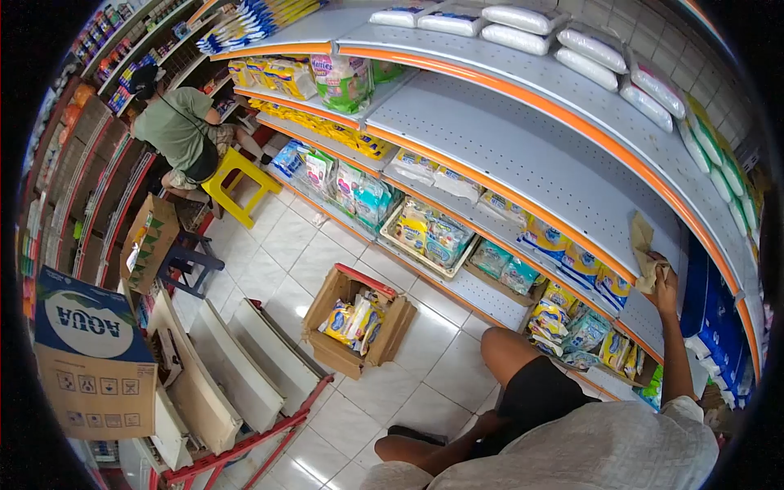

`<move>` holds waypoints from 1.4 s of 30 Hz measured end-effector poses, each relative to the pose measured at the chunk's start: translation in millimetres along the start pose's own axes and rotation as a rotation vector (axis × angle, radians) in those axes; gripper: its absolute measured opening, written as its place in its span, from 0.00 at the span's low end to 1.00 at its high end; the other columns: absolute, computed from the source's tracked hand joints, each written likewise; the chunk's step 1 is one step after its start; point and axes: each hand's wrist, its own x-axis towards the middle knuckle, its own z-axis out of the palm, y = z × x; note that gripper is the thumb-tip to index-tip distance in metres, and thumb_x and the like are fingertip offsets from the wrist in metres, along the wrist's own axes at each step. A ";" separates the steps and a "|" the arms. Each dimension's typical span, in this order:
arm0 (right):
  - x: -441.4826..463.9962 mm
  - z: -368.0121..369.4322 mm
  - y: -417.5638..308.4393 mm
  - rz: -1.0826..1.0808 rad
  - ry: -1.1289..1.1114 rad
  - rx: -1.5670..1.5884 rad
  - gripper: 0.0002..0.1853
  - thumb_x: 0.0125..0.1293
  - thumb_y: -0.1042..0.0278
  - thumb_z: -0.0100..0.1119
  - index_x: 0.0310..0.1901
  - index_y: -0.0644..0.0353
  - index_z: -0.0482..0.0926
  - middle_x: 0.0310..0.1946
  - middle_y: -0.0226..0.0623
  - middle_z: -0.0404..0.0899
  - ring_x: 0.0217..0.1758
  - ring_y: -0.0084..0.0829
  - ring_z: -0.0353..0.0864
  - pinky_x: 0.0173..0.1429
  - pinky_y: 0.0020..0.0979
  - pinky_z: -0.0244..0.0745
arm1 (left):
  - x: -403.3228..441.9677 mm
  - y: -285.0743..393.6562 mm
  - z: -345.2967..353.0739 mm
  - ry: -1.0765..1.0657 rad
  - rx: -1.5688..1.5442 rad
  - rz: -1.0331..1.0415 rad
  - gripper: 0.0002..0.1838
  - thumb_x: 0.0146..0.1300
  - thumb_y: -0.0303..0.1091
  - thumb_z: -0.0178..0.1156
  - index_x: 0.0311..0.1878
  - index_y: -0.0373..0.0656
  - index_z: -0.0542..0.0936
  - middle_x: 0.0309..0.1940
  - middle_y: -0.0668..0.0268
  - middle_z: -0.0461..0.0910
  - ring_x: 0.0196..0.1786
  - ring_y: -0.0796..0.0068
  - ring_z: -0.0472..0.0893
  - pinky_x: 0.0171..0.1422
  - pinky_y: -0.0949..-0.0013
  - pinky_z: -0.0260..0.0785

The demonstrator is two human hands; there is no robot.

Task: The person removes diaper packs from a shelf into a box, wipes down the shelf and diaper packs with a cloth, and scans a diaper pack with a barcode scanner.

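Observation:
My right hand (665, 287) is closed on a crumpled beige cloth (643, 237), which lies against the right end of the bare grey middle shelf (523, 155). That arm reaches up from the lower right. Down by my legs, my left hand (488, 425) rests close to my dark shorts (543, 400), its fingers too dim to make out. Packs of diapers or wipes (576, 265) line the shelf just beneath the cloth. Blue packages (709, 302) stand right of my right hand.
On the tiled floor is an open cardboard box (392, 336) with packs inside. A person in a green shirt (173, 122) sits on a yellow stool (237, 181). Loose shelf panels (261, 359) and an AQUA carton (94, 351) are at left. White bags (592, 45) line the top shelf.

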 end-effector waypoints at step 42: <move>-160.9 120.2 -55.9 1.050 -0.432 1.778 0.19 0.65 0.49 0.50 0.42 0.57 0.73 0.35 0.29 0.76 0.39 0.28 0.75 0.45 0.29 0.71 | -194.5 126.0 -207.3 0.959 -0.019 0.818 0.12 0.62 0.31 0.54 0.48 0.37 0.75 0.42 0.62 0.78 0.42 0.76 0.77 0.49 0.75 0.68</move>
